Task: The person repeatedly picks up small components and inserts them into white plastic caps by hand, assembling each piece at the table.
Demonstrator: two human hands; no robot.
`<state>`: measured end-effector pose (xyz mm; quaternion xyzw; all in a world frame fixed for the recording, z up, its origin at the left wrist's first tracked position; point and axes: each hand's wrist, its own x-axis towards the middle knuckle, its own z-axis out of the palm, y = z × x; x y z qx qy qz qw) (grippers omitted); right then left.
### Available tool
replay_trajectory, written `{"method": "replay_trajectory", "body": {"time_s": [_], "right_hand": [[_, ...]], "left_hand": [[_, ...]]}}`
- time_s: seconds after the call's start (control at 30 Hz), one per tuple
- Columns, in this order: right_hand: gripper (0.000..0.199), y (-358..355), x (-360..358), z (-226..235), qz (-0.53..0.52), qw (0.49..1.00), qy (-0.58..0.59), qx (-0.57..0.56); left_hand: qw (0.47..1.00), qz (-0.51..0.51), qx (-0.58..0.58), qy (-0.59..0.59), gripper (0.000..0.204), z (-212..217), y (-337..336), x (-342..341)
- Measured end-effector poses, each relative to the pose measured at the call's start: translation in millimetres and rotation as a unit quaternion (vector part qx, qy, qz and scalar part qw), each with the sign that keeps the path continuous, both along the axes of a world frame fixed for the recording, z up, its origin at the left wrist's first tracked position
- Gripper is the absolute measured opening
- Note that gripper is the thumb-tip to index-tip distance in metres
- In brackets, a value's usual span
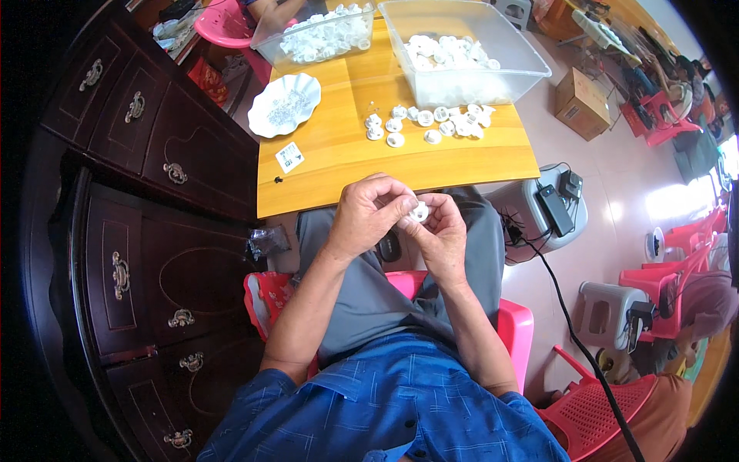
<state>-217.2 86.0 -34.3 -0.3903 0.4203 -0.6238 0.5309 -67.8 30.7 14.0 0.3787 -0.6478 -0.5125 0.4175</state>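
Just off the near edge of the wooden table, over my lap, I hold a small round white plastic part [419, 212] between both hands. My left hand [371, 212] pinches it from the left with thumb and forefinger. From the right, my right hand [443, 235] grips the same part, its fingers curled around the side. Several similar white plastic parts [433, 137] lie loose on the table in front of me. A white scalloped dish [258, 115] at the table's left carries many tiny clear pieces.
Two clear plastic bins, a left one [265, 48] and a right one [493, 83], hold more white parts at the table's far side. A printed card [289, 157] lies near the left edge. Dark cabinets [127, 200] stand close at left; a grey stool [577, 223] bears black adapters and a cable.
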Motion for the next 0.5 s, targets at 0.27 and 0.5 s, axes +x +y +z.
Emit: {"method": "replay_trajectory", "body": {"time_s": [0.27, 0.5], "right_hand": [[0.036, -1.3, 3.6, 2.8, -0.026, 1.0, -0.013, -0.008], [0.034, -1.5, 3.8, 1.5, -0.052, 0.998, 0.027, -0.015]], "left_hand": [[1.0, 0.008, -0.003, -0.002, 0.006, 3.3, 1.2, -1.9], [1.0, 0.012, -0.002, 0.008, 0.005, 2.0, -0.4, -2.4]]}}
